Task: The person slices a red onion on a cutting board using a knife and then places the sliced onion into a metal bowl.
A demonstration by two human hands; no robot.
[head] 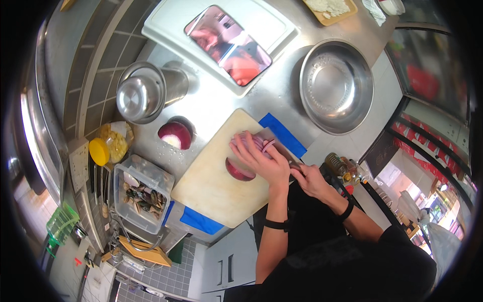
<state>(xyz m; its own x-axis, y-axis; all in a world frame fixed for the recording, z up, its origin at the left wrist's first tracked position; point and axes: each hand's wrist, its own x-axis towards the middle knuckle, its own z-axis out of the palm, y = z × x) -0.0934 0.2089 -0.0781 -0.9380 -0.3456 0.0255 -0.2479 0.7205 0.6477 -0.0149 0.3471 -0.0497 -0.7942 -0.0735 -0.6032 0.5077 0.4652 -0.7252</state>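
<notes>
On a pale cutting board [211, 177], my left hand [264, 164] lies over sliced red onion [256, 142] with its fingers spread along the slices. A red onion piece [239, 170] rests on the board beside that hand. My right hand [312, 181] grips the handle of a kitchen knife [277, 141], whose wide blade lies against the slices and is partly hidden by my left hand. Another cut red onion [175, 135] sits on the steel counter, left of the board. Blue cloth [283, 136] shows under the board's edges.
A large steel bowl [337, 87] stands at the upper right. A phone [228, 45] lies on a white lidded container [166, 22]. Steel containers [141, 94], a yellow-lidded jar [113, 145] and a plastic tub of scraps [143, 194] stand at the left. A tray of white food [332, 7] is at the top.
</notes>
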